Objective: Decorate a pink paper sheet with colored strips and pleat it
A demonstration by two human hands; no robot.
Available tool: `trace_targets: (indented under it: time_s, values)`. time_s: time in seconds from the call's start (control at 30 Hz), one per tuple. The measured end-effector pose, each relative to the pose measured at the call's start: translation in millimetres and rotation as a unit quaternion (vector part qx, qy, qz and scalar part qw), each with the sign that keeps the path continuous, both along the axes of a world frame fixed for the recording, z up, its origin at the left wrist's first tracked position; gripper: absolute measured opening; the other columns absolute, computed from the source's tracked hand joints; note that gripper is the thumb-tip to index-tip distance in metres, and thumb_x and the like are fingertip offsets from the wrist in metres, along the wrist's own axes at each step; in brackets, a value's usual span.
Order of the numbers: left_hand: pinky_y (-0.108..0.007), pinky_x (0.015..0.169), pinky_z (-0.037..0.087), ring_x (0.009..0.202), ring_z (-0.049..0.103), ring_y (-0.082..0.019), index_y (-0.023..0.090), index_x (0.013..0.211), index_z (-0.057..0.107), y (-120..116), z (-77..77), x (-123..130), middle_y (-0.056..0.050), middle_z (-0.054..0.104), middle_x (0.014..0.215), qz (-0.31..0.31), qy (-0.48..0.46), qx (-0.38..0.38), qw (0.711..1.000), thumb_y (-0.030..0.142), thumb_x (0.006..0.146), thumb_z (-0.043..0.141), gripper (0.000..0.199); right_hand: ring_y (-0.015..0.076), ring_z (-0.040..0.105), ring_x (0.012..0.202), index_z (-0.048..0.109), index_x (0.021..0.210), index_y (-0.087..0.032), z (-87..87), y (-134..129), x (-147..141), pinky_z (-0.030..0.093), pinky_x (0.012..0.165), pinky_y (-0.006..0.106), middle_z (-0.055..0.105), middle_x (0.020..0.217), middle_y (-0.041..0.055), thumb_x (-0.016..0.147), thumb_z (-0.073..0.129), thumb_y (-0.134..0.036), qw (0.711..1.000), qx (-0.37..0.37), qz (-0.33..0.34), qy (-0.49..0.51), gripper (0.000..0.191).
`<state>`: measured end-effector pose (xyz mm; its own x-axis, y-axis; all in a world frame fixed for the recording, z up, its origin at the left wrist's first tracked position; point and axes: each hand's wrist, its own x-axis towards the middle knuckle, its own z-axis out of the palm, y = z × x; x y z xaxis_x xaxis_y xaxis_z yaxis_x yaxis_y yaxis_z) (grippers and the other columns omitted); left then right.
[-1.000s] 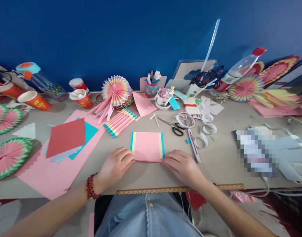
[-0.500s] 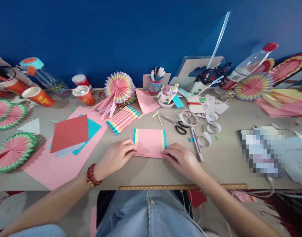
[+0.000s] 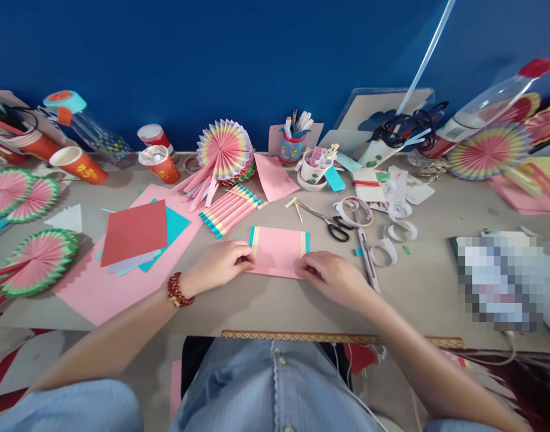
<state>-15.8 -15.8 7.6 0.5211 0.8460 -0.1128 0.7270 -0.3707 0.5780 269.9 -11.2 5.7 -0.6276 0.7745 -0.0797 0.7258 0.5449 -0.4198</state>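
A pink sheet of paper (image 3: 279,249) with cream and blue stripes along its two sides lies in front of me. A narrow folded strip runs along its near edge. My left hand (image 3: 223,263), with a dark red bead bracelet on the wrist, pinches the near left corner. At the near right corner, my right hand (image 3: 331,275) has its fingers curled onto the paper. The fingertips partly cover both corners. Beyond the sheet lies a pleated paper strip (image 3: 230,210) in the same colours. Scissors (image 3: 331,225) and a pale utility knife (image 3: 368,261) rest to the right.
Red, blue and lilac sheets (image 3: 135,234) lie on a large pink sheet (image 3: 99,294) at left. Pleated paper fans (image 3: 223,150) and paper cups (image 3: 160,165) stand along the wall. Tape rolls (image 3: 353,211) lie right of the scissors; a blurred-out device (image 3: 499,282) is farther right.
The camera view has swung slightly, so everything appears shifted. Both hands stay at the near corners of the pink sheet, with the fingers curled a little more.
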Motion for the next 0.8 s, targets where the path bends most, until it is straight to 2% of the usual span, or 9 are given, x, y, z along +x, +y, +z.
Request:
trace_targets:
  time_s: [0.2,0.37,0.63,0.8]
  values:
    - [-0.026,0.070,0.039,0.081,0.061,-0.016,0.020,0.082,0.064,9.3,0.5,-0.2,0.001,0.066,0.084,-0.033,0.000,-0.014,0.999,0.022,0.092,0.060,0.011,0.0168,0.056,0.069,0.058,0.078,-0.020,2.2,2.2,-3.3,0.031,0.061,0.027,0.064,0.076,0.0020,0.095,0.051,-0.025,0.999,0.000,-0.004,-0.044,0.018]
    - [-0.027,0.072,0.039,0.083,0.060,-0.017,0.019,0.085,0.059,8.9,0.5,-0.3,-0.001,0.065,0.090,-0.055,0.028,0.024,0.998,0.024,0.097,0.053,0.014,0.0163,0.057,0.068,0.059,0.080,-0.021,2.4,4.1,-4.1,0.030,0.060,0.026,0.065,0.077,0.0021,0.095,0.048,-0.022,0.999,0.001,0.004,-0.050,0.019]
    - [-0.029,0.069,0.039,0.082,0.061,-0.019,0.020,0.089,0.057,5.0,-0.9,0.8,-0.002,0.066,0.087,-0.036,0.055,0.037,0.997,0.025,0.098,0.051,0.012,0.0169,0.060,0.070,0.059,0.081,-0.022,6.4,8.5,-3.5,0.032,0.060,0.026,0.068,0.078,0.0018,0.095,0.047,-0.025,0.998,-0.025,0.000,-0.051,0.019]
    - [-0.029,0.069,0.040,0.079,0.061,-0.018,0.018,0.088,0.054,7.5,4.9,5.5,-0.003,0.063,0.087,-0.031,0.058,0.044,0.997,0.023,0.099,0.047,0.014,0.0167,0.061,0.069,0.060,0.081,-0.023,9.0,11.6,-5.2,0.031,0.059,0.025,0.068,0.078,0.0013,0.095,0.047,-0.026,0.997,-0.041,-0.008,-0.064,0.019]
